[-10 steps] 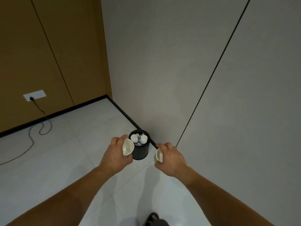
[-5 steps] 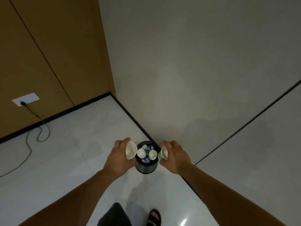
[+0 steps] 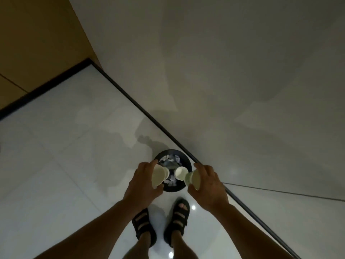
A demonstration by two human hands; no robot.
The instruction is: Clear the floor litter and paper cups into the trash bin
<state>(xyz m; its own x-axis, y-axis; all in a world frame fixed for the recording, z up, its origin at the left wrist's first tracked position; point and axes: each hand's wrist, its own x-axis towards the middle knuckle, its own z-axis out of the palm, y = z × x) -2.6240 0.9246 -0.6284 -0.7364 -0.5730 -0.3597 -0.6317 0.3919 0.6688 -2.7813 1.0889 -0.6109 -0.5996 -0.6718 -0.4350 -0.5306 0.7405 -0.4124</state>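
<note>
Stepping in close has put me right over the bin, which a second ago stood a stride ahead. My left hand (image 3: pixel 143 182) is curled round a pale paper cup (image 3: pixel 158 177), tipped above the left rim of the round black trash bin (image 3: pixel 174 190), where crumpled litter (image 3: pixel 168 159) and an upright white cup (image 3: pixel 180 172) already lie. My right hand (image 3: pixel 208 184) grips a second pale paper cup (image 3: pixel 192 179) over the right rim, so I judge both only need letting go.

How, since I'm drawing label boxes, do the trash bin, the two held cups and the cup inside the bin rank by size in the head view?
1. trash bin
2. left-hand cup and right-hand cup: alike, unranked
3. cup inside the bin: smallest, but farther from the camera
</note>
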